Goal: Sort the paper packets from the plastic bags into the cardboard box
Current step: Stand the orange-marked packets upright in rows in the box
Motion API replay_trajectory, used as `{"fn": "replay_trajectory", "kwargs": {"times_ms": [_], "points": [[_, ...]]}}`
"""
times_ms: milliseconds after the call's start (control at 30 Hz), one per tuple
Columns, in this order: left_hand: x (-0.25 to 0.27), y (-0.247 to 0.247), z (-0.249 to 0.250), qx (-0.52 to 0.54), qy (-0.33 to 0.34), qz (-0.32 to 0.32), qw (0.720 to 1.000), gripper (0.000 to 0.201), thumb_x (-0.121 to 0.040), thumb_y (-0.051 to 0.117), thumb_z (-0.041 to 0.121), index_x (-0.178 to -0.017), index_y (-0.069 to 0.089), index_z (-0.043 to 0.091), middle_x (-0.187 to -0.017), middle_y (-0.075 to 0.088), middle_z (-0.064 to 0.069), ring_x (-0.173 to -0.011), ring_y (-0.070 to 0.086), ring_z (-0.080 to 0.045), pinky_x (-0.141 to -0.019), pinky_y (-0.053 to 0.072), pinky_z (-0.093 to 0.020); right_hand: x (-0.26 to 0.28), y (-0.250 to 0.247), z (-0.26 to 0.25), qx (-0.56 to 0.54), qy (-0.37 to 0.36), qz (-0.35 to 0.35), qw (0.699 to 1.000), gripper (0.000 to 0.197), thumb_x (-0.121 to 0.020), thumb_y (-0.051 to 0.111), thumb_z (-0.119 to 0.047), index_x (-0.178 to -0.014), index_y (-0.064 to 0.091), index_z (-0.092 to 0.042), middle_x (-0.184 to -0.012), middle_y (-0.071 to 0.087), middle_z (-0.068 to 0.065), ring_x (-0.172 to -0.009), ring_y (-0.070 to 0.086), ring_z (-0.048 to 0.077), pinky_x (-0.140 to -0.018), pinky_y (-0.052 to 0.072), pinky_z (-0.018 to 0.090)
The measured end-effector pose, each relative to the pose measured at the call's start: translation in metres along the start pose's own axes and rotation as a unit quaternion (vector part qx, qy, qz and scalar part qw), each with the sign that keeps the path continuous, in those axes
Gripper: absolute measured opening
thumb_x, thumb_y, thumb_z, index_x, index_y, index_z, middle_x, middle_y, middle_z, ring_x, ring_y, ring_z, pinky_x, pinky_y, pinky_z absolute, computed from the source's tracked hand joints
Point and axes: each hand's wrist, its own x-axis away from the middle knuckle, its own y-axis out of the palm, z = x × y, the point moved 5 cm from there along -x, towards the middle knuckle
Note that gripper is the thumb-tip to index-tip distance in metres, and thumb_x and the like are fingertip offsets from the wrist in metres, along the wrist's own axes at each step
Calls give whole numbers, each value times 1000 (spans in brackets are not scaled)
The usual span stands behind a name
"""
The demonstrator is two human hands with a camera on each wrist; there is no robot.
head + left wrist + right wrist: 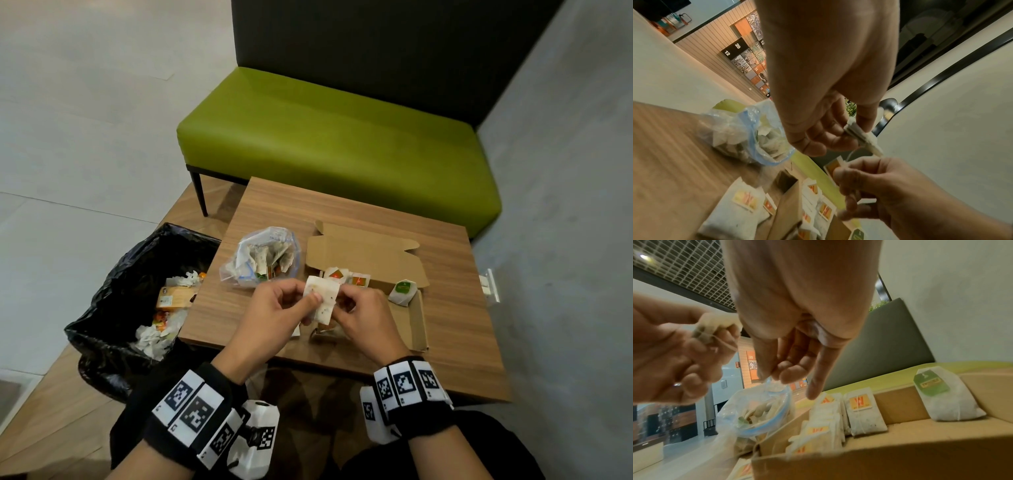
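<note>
At far left a lined bin (137,291) stands beside the counter (445,325). The plastic bag (260,260) lies open, packets still inside. A paper packet (322,301) is pinched between left hand (274,315) and right hand (363,318), apparently being untangled; next, release into the cardboard box (416,329), by matching packets, seems called for.
</note>
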Motion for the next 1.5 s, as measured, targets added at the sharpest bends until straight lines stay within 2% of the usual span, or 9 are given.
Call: {"fn": "replay_trajectory", "kwargs": {"times_ms": [100,200,367,533,633,800,1067,1300,1500], "points": [[0,4,-9,-8,-26,15,1000,12,-93,66,16,-90,74,9,-71,70,-9,-59,57,-11,-57,45,-27,0,-8,4,-44,14,14,999,13,-86,74,-20,-98,77,-18,-71,74,-1,-60,68,13,-61,59,40],[-1,10,-16,-11,-41,16,999,11,-93,66,17,-90,74,11,-75,72,-12,-59,58,-11,-56,47,-22,3,-12,7,-203,62,19,977,9,-88,72,-6,-95,75,-8,-71,74,9,-57,71,19,-53,58,34],[-1,17,-23,-28,-55,-8,998,9,-92,67,18,-92,75,14,-84,75,-12,-72,65,-15,-67,53,-30,7,-12,11,-353,110,11,929,13,-84,70,6,-90,75,-5,-86,77,10,-80,75,23,-68,61,30],[-3,18,-28,-67,-41,3,997,10,-89,71,17,-81,76,18,-78,73,-7,-69,63,-10,-68,53,-33,6,-11,18,-436,168,17,884,20,-93,55,5,-98,75,2,-90,77,12,-76,72,18,-66,60,32],[-3,19,-31,-80,-42,7,996,14,-88,71,19,-75,76,19,-73,70,-10,-62,59,-7,-64,50,-30,7,-11,19,-457,160,39,874,16,-89,64,5,-101,74,-1,-91,76,12,-78,72,17,-67,61,31],[-3,21,-35,-88,-55,19,994,16,-89,70,20,-75,75,13,-70,68,-17,-57,58,-12,-60,50,-32,5,-10,17,-417,124,70,898,28,-81,72,11,-98,74,-11,-86,75,8,-81,72,17,-75,61,30],[-3,22,-43,-7,-110,18,994,24,-93,66,16,-86,70,-7,-79,72,-22,-59,61,-21,-57,49,-30,7,-10,10,-372,45,48,926,14,-80,69,15,-85,71,2,-95,76,11,-89,72,19,-79,58,26],[-3,23,-41,46,-124,-10,991,19,-96,60,13,-86,72,4,-74,69,-4,-65,59,-14,-59,50,-26,10,-8,10,-315,37,-5,948,25,-84,64,13,-79,73,-10,-84,76,1,-83,70,10,-77,56,25],[-3,23,-41,60,-133,-15,989,27,-101,51,21,-91,72,7,-79,67,-9,-60,60,-15,-57,47,-28,11,-8,11,-262,36,-4,964,22,-85,67,6,-80,77,-13,-86,75,2,-82,69,26,-78,58,36]]}}
